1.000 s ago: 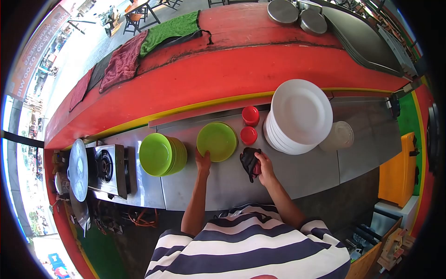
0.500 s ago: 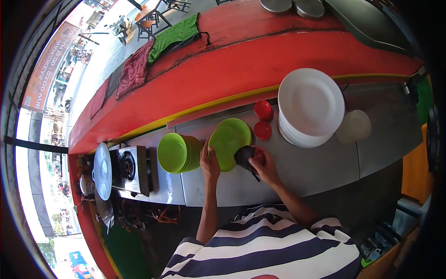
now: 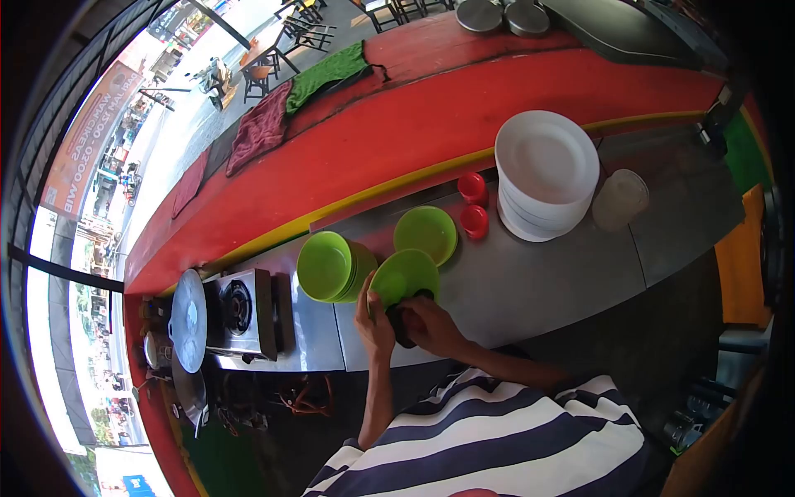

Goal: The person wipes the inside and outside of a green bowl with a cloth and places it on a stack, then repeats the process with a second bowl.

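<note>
My left hand is closed on the left rim of a green bowl, which is tilted up above the near side of the counter. A dark cloth is bunched in my right hand and pressed to the bowl's near rim. My right fingers are partly hidden by the cloth. Just beyond the held bowl, another green bowl rests on the counter. To the left of my left hand stands a stack of green bowls.
Two small red bowls sit beside a tall stack of white plates. Right of these is a translucent container. A gas stove and a large metal lid occupy the left end. A red ledge runs behind the counter.
The held green bowl has come toward me, away from the one behind it, which now shows separately. My right hand has brought the dark cloth left and nearer, onto the bowl's near rim.
</note>
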